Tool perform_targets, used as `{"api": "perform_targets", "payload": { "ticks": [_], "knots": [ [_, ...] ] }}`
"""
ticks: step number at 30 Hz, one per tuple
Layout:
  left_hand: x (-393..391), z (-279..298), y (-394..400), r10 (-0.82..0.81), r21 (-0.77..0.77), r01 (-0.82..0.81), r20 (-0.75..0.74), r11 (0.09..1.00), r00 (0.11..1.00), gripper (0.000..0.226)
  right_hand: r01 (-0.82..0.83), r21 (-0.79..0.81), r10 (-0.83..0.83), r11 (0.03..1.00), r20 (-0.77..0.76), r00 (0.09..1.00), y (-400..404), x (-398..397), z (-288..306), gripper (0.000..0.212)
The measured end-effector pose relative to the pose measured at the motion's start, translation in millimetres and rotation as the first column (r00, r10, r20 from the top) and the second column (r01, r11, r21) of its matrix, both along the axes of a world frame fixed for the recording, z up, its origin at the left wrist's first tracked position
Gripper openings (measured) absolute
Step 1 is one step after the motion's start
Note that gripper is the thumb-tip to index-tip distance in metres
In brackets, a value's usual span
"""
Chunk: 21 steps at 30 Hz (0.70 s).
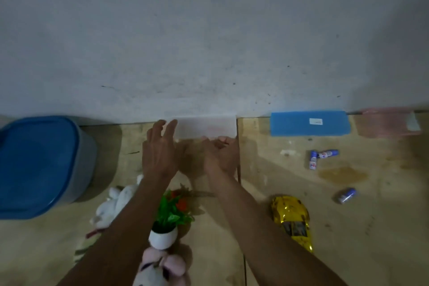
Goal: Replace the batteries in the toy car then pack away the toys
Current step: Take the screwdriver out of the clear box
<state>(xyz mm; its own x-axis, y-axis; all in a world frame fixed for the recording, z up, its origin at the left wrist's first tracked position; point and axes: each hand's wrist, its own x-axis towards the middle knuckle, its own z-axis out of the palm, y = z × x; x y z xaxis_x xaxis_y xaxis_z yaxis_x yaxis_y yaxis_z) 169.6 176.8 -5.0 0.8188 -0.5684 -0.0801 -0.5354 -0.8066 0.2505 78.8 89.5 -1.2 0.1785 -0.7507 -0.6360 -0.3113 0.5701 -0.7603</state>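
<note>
Where your hands are: both reach to the far edge of the desk, against the wall, at a pale translucent box (206, 126) standing there.
Left hand (160, 151): fingers straight and spread, released, their tips at the box's left end; you hold nothing with it.
Right hand (220, 153): palm turned up, fingers loosely curled at the box's near edge; the blur keeps me from telling whether you grip the box or only touch it.
Toy car (293, 222): the gold-yellow car lies toward the near right of the desk, just right of your right forearm, well apart from both hands.
Batteries: two blue cells (321, 157) lie touching in an L toward the far right; a third blue cell (346, 195) lies alone nearer you, between that pair and the car.
Step in hand, as I judge it: you seem to be fetching this box, perhaps as the container for packing; the car's batteries look unattended so far.
Doing it well: take the box by both ends, lift it off the wall edge, and bring it over the small potted plant (169, 220) without clipping it.
Further out: a white plush (116, 204) and a pink plush (162, 267) near you, a blue-lidded tub (39, 165) at the left edge, a blue case (310, 123) at the far right.
</note>
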Motion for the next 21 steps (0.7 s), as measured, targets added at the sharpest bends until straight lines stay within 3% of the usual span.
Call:
{"api": "perform_targets", "payload": {
  "ticks": [4,7,15,21],
  "knots": [
    [21.9,-10.5,-1.4,-0.117,-0.017,0.117,-0.019,0.993,0.993,0.064,0.343,0.118,-0.348,0.932,0.021,0.937,12.4,36.2,-14.6,0.040],
    [32.6,-19.9,1.7,-0.181,-0.058,0.181,0.005,0.982,0.983,0.062,0.453,0.172,-0.468,0.875,0.053,0.882,19.3,46.5,-21.9,0.041],
    [46.9,-28.5,5.1,-0.246,-0.077,0.248,0.031,0.966,0.969,0.061,0.465,0.334,-0.539,0.819,0.176,0.824,19.5,43.6,-17.5,0.042],
    [46.2,-23.1,2.7,-0.230,-0.033,0.231,0.040,0.972,0.972,0.063,0.428,0.353,-0.524,0.832,0.247,0.815,18.9,37.9,-2.5,0.047]
  ]
}}
